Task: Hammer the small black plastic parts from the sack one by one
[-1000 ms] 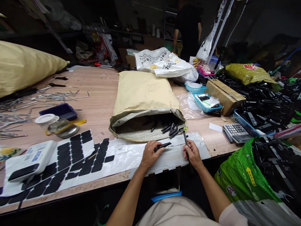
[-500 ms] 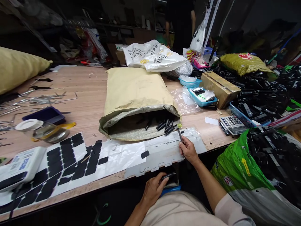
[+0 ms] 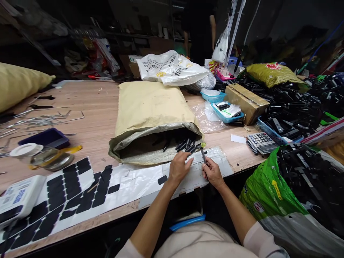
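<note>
My right hand pinches a slim dark grey bar-shaped tool, held upright over the grey sheet at the table edge. Its exact kind does not show. Close to its left, my left hand reaches to the mouth of a tan woven sack, thumb and index finger apart. Several black handle-like pieces lie in the sack's opening, just beyond the left fingertips. Nothing shows between those fingers. A black rounded sticker lies on the sheet left of my left wrist.
Sheets of black stickers and a white packet cover the front left. Metal rods lie behind. To the right are a calculator, a cardboard box and a green bag of black tools. Someone stands at the back.
My left hand has risen from below the table edge to the sack's mouth, and the black object it held is gone from it. My right hand keeps the bar-shaped tool. The view has shifted slightly.
</note>
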{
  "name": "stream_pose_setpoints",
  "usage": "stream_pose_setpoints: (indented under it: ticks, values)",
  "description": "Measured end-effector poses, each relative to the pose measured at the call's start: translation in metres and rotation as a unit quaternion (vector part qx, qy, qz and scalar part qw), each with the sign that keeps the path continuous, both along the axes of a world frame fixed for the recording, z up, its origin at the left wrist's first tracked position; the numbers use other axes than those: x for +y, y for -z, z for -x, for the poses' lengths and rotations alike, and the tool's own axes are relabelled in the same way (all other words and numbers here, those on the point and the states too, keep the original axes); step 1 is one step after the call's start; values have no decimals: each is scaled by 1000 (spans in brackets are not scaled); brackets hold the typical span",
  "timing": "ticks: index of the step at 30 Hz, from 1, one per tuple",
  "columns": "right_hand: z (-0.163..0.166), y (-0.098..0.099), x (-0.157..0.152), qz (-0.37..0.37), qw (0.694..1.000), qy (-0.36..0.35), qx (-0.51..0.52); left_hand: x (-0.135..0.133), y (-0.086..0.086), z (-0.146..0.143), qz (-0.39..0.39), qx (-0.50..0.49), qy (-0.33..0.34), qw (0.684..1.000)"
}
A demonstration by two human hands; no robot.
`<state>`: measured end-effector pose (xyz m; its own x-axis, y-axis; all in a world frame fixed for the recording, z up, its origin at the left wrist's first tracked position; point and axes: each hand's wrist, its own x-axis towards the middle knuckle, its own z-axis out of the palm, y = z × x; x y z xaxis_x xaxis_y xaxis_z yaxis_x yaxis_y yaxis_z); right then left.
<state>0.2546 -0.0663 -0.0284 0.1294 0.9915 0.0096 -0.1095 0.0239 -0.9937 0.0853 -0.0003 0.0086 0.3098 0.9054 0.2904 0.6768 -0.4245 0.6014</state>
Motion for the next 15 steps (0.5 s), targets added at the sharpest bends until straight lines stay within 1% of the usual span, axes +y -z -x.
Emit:
stream_pose_setpoints:
  ticks: [2,3,5,9,15]
  values:
    - [0,-1,0,-2,1000,0,6,25,11,-10,-41,55,-24,997]
    - [0,-2,1,-1,1000,0,8,34,17,-13,-49,80,-24,995]
    - [0,-3,1,4,1000,2,10,41,26,-17,-56,111,-17,992]
    - [0,-4,2,10,1000,4,12,38,35,-14,-53,106,-32,992]
    - [-1,-1,1,3,1000,4,10,32,36,2,-33,91,-38,995]
